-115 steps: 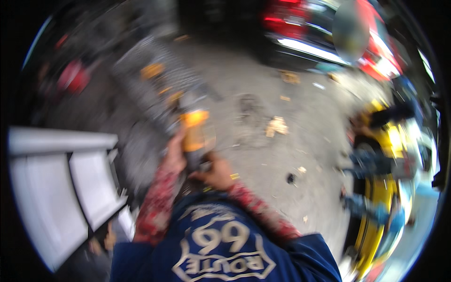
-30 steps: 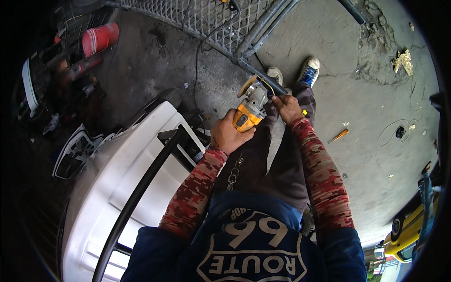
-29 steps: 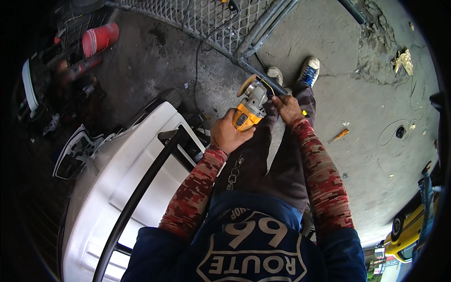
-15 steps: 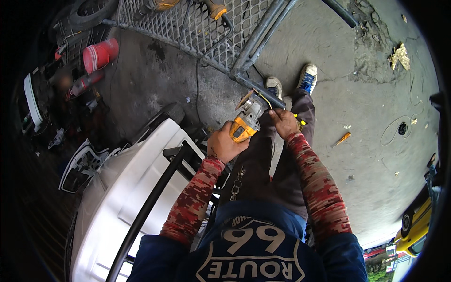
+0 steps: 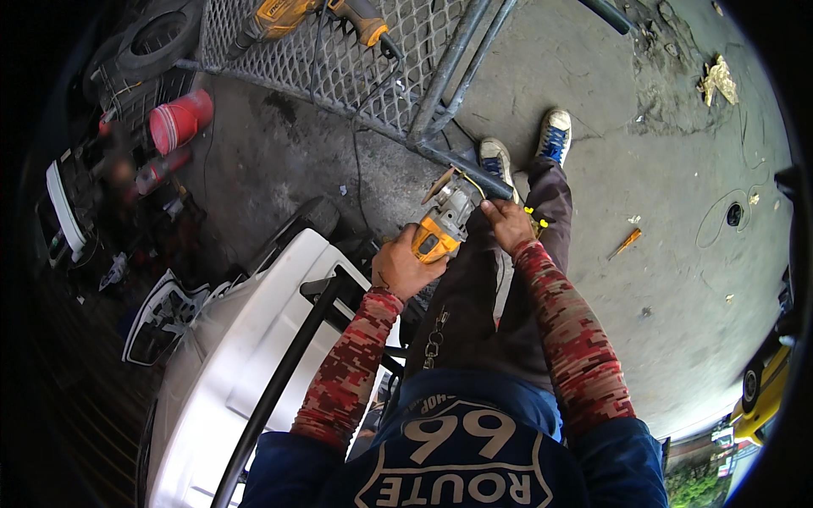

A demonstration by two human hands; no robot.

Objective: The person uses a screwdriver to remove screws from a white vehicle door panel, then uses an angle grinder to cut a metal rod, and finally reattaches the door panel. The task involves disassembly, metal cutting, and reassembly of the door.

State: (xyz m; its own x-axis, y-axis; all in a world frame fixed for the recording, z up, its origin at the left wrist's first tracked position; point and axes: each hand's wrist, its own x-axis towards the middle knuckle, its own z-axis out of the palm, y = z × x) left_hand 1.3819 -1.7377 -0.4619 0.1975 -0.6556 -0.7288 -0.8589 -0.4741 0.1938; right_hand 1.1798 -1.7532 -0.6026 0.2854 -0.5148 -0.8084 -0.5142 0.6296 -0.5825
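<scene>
My left hand (image 5: 408,267) is wrapped around the yellow body of an angle grinder (image 5: 437,236). The grinder's grey metal head and thin brown disc (image 5: 439,183) point away from me, in front of my legs. Close by on the right, my right hand (image 5: 510,226) has its fingers closed on a thin yellowish strip or cord (image 5: 472,184) that curves toward the grinder's head. Small bright yellow pieces (image 5: 542,224) show at the outer side of that hand; I cannot tell what they belong to.
A yellow power drill (image 5: 284,19) lies on a metal mesh frame (image 5: 356,80), whose tube end reaches near my shoes. White vehicle bodywork (image 5: 246,364) with a black bar (image 5: 284,385) stands at left. An orange-handled screwdriver (image 5: 625,244) lies on the floor; a red bucket (image 5: 180,121) is far left.
The view has shifted slightly, so more of the drill on the mesh shows. Both hands keep their holds, with only slight movement at the grinder.
</scene>
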